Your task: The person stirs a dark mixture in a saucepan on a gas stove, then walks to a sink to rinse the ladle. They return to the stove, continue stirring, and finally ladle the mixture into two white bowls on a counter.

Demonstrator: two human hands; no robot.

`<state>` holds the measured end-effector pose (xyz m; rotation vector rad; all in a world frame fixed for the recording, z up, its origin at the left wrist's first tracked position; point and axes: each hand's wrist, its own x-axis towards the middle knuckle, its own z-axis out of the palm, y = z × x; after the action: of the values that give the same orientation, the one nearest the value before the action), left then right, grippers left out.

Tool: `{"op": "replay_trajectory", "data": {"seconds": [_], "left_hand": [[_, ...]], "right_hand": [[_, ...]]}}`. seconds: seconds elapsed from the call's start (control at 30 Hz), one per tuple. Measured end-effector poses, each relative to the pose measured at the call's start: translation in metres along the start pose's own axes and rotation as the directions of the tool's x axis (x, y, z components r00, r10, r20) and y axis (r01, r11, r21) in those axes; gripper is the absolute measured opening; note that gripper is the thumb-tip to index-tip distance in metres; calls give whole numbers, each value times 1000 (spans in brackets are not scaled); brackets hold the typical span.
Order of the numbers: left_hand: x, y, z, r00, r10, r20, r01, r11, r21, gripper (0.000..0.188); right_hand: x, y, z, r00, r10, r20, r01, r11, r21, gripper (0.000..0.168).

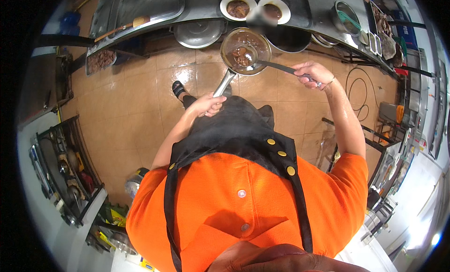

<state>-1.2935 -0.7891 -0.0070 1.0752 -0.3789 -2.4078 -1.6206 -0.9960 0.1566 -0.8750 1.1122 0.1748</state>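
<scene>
My left hand (210, 105) is wrapped around the metal handle of a saucepan (230, 38), which hangs over the floor just before the counter. In my right hand (314, 75) is the dark handle of a ladle (277, 66). The ladle's bowl lies inside the pan, with brown chunks of food (242, 56) in it and a glossy film of sauce around. Beyond the pan, two white bowls stand side by side on the counter: a left bowl (224, 7) and a right bowl (286, 11). Both contain brown saucy food, and a blurred patch hides part of the right one.
A steel counter (202, 5) runs along the far side, with a wooden-handled tool (117, 31) at its left. Below it sit a large lidded pot (198, 34) and a tray of minced food (101, 60). A metal pot (346, 17) stands right. A hose (358, 92) lies on the tiled floor.
</scene>
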Motion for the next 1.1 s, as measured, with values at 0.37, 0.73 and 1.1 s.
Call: {"op": "replay_trajectory", "data": {"seconds": [0.37,0.73,1.1], "left_hand": [[14,7,1,999,28,35,-28,1000,11,22],[11,10,5,1000,6,16,-7,999,49,22],[1,-6,-2,997,70,-44,-63,987,148,26]], "right_hand": [[-36,-23,-20,987,-159,-38,162,980,111,32],[23,-50,-56,827,-349,-441,260,932,-252,11],[62,-47,-33,453,-648,-612,-246,569,-785,36]]}}
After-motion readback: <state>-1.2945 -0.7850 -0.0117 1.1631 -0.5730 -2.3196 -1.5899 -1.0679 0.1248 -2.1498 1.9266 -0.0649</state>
